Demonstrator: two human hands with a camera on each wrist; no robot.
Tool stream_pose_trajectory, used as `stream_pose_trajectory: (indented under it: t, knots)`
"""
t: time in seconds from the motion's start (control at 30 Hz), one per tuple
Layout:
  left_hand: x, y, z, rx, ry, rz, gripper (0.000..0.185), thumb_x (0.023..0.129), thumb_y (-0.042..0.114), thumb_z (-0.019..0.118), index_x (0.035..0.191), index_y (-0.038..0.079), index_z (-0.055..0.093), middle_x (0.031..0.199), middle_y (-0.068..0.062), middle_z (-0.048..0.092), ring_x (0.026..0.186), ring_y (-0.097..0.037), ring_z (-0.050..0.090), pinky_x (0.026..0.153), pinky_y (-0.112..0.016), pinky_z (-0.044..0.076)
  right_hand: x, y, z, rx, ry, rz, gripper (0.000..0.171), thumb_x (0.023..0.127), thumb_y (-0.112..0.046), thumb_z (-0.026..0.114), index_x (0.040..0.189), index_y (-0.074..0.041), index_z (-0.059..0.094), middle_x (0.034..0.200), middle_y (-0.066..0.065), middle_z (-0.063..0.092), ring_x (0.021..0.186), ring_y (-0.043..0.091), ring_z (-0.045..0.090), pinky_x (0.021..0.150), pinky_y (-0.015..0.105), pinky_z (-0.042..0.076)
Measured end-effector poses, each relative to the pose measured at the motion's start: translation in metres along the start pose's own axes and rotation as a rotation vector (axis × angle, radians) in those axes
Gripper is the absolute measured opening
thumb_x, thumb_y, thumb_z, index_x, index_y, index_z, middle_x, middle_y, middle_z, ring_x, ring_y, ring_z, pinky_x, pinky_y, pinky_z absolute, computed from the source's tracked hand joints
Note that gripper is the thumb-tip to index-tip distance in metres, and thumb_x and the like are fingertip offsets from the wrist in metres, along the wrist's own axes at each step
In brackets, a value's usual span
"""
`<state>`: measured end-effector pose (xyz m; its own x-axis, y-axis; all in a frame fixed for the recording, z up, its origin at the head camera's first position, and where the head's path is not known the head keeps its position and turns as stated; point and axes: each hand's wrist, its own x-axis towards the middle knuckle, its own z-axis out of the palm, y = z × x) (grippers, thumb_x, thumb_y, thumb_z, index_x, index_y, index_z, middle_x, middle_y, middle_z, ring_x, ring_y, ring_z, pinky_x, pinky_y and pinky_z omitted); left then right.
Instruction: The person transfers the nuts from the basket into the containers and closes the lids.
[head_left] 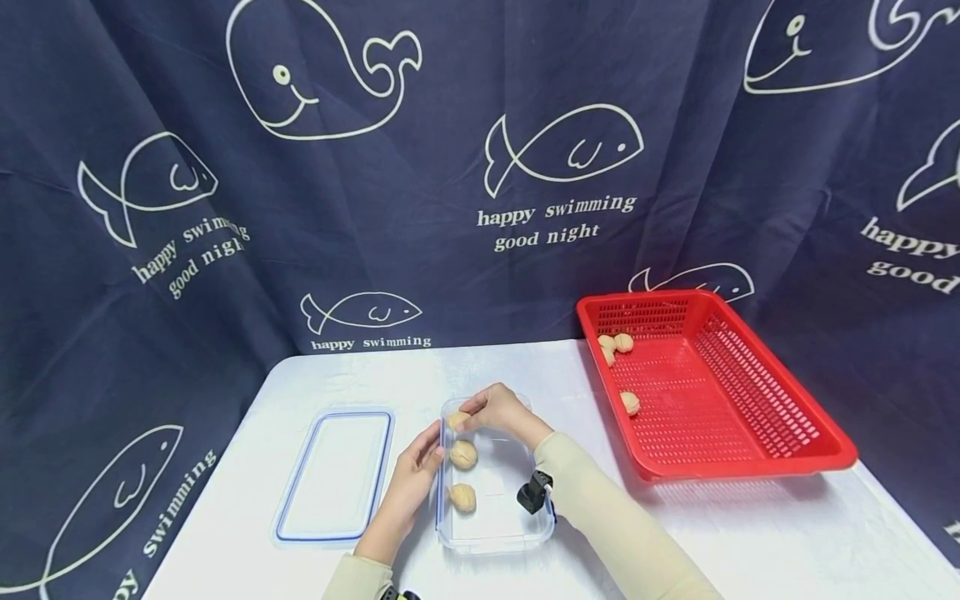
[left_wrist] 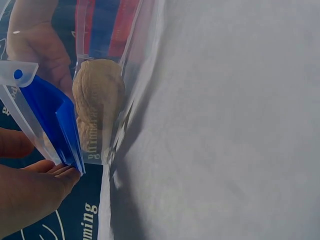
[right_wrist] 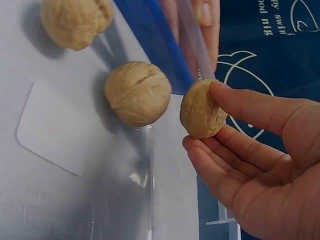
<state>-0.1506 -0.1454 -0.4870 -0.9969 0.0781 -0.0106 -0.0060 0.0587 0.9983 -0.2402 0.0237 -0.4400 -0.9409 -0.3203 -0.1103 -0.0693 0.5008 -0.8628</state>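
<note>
The right hand [head_left: 501, 410] pinches a tan, round, ridged walnut [right_wrist: 197, 112] at the far-left corner of a clear, rectangular plastic box [head_left: 495, 547]. In the right wrist view, the thumb presses one side of this walnut and the fingertips [right_wrist: 195, 152] meet its opposite side, so it sits at the very ends of the clamped fingers, well off the palm. Whether its underside touches the box, I cannot tell.

Two more tan walnuts, a middle walnut [head_left: 463, 454] and a near walnut [head_left: 462, 498], lie inside along the box's left wall, in line with the held one; the middle walnut is just beside it.

The left hand [head_left: 411, 477] rests against the outside of that wall, thumb apart from the fingers, whose tips touch a blue plastic latch [left_wrist: 52, 120].

A clear, rectangular lid with a blue rim [head_left: 282, 525] lies left of the box on the white desk [head_left: 240, 517]. To the right, a red plastic basket [head_left: 742, 468] contains several walnuts [head_left: 629, 403] along its left side.
</note>
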Motion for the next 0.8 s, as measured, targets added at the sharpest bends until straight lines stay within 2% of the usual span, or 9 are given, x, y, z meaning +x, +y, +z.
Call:
stream_pose_trajectory:
  t: [0.17,0.3,0.63,0.8]
  knots:
    - [0.000,0.000,0.000,-0.009,-0.007,0.000,0.049,0.100,0.005,0.046,0.145,-0.006,0.032,0.149,-0.025,0.035,0.139,-0.035,0.031,0.114,-0.033,0.026,-0.001,0.001,0.002,-0.062,0.010,0.019,0.028,0.069,-0.010,0.086,0.094,-0.003,0.076,0.085,0.005,0.074,0.082,0.014,0.066,0.084,0.031,0.056]
    - [0.000,0.000,0.000,-0.010,-0.011,0.007,0.049,0.100,0.005,0.046,0.145,-0.006,0.031,0.149,-0.025,0.034,0.139,-0.036,0.030,0.113,-0.032,0.027,0.000,0.001,0.003,-0.070,-0.006,0.030,0.028,0.070,-0.011,0.085,0.095,-0.003,0.075,0.086,0.004,0.074,0.082,0.014,0.067,0.084,0.031,0.056]
    - [0.000,0.002,0.000,-0.020,-0.015,0.009,0.049,0.100,0.002,0.043,0.146,-0.007,0.030,0.149,-0.026,0.032,0.140,-0.036,0.029,0.114,-0.031,0.027,-0.002,-0.004,-0.006,-0.010,-0.080,-0.010,0.029,0.076,-0.011,0.079,0.102,0.000,0.073,0.092,0.007,0.074,0.085,0.015,0.068,0.085,0.030,0.056]
    - [0.000,0.001,-0.001,-0.003,-0.015,0.001,0.049,0.100,0.003,0.043,0.146,-0.006,0.029,0.150,-0.025,0.032,0.140,-0.036,0.029,0.114,-0.033,0.027,-0.002,-0.010,-0.015,0.020,-0.104,-0.062,0.027,0.080,-0.009,0.076,0.104,0.001,0.072,0.096,0.009,0.073,0.090,0.018,0.068,0.086,0.030,0.056]
